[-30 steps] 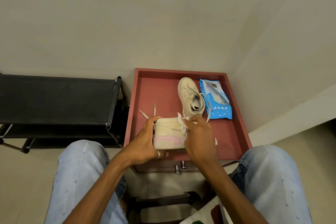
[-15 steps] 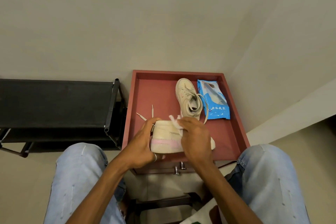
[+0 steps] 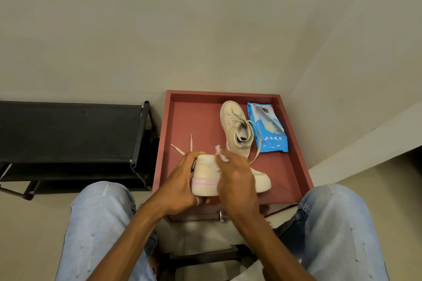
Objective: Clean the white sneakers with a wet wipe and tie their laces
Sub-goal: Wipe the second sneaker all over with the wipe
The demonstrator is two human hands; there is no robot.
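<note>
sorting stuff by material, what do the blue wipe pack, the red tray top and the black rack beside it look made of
Blue wet-wipe pack: thin plastic film, glossy, judging by its creases and sheen. Red rimmed tray top: probably painted wood or board, matte, with square raised edges. Black shoe rack: seemingly matte fabric shelf on black tubes, likely metal.

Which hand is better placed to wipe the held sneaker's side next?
Right. The right hand holds the wet wipe against the held sneaker, while the left hand grips its heel end, probably steadying it.
</note>
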